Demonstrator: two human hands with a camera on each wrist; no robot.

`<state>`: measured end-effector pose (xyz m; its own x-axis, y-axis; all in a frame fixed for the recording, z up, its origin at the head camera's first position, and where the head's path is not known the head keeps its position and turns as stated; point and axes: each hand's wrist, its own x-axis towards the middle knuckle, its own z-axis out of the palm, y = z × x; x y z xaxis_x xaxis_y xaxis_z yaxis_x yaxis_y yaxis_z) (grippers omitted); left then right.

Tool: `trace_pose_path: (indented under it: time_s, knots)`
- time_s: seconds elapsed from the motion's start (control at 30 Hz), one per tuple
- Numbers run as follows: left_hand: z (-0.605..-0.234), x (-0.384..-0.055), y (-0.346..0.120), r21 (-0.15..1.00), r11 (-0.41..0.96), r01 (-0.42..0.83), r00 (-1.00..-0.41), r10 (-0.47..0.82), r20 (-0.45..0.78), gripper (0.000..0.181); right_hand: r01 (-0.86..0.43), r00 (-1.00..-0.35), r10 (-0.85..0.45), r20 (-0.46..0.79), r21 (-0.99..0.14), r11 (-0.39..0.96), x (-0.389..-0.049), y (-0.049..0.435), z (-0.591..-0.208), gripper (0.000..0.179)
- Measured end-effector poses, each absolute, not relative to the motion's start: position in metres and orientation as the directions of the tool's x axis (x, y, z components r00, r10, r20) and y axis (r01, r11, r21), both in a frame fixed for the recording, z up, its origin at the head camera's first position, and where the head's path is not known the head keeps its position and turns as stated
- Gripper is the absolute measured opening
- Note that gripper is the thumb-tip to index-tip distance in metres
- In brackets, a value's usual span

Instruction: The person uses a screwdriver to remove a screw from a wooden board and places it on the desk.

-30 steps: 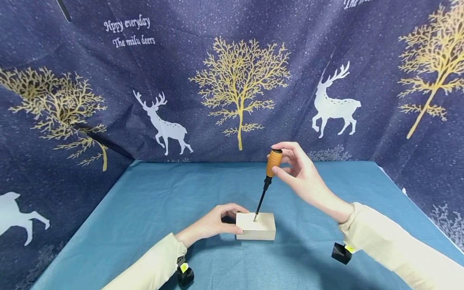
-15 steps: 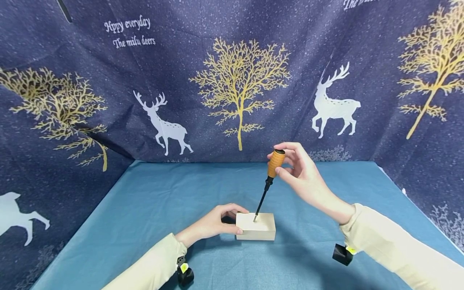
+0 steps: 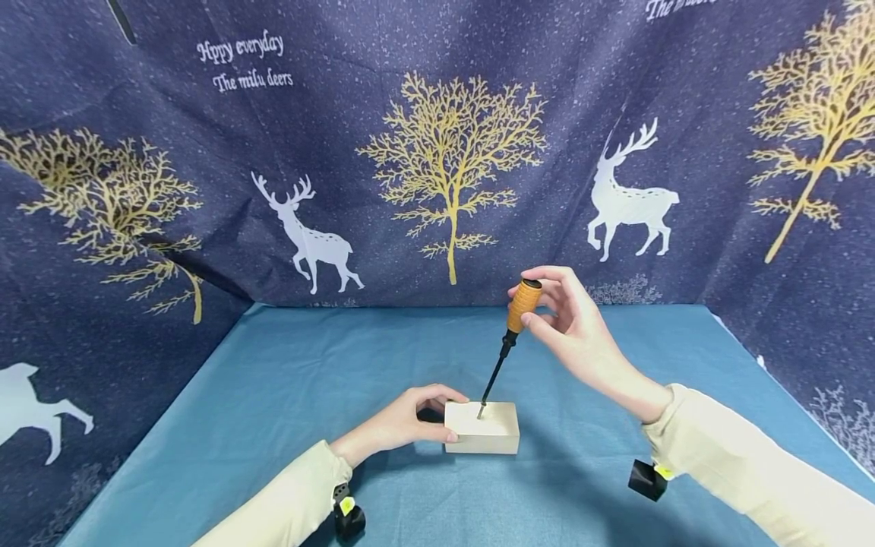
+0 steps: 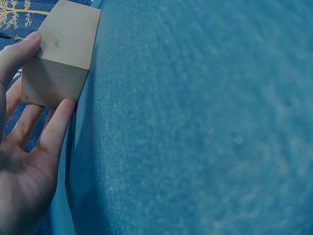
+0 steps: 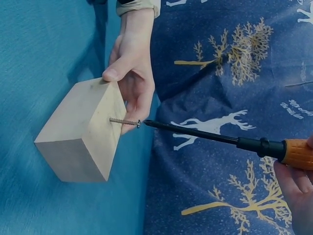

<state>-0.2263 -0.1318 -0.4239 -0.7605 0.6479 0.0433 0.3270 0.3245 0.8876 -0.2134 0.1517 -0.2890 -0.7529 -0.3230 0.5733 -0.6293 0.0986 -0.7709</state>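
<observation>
A pale wooden block lies on the blue cloth, its left end gripped by my left hand, with the thumb on the near side. From the block's top face a partly sunk screw sticks up, its thread showing in the right wrist view. Above it, my right hand holds a screwdriver by its ribbed orange handle, between thumb and fingers. The black shaft leans to the right, and its tip is right at the screw head. The left wrist view shows fingertips against the block's end face.
Blue cloth covers the table. Behind it hangs a dark blue curtain printed with trees and deer. Black wrist cameras hang below both sleeves, the right one above the cloth.
My right hand and the screwdriver handle have shifted slightly right, so the shaft leans a little more. The left hand and the block have stayed in place.
</observation>
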Motion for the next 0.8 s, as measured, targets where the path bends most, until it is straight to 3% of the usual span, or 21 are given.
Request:
trace_pose_path:
  time_s: [0.5,0.8]
  knots:
    - [-0.424,-0.227,-0.132,0.886,0.321,0.335,-0.755,0.654,0.048,0.048,-0.597,-0.796,-0.272,0.541,-0.776,0.203,-0.210,0.164,-0.289,0.055]
    - [-0.424,-0.227,-0.132,0.892,0.301,0.338,-0.749,0.659,0.062,0.048,-0.607,-0.794,-0.218,0.567,-0.746,0.274,-0.209,0.180,-0.294,0.049]
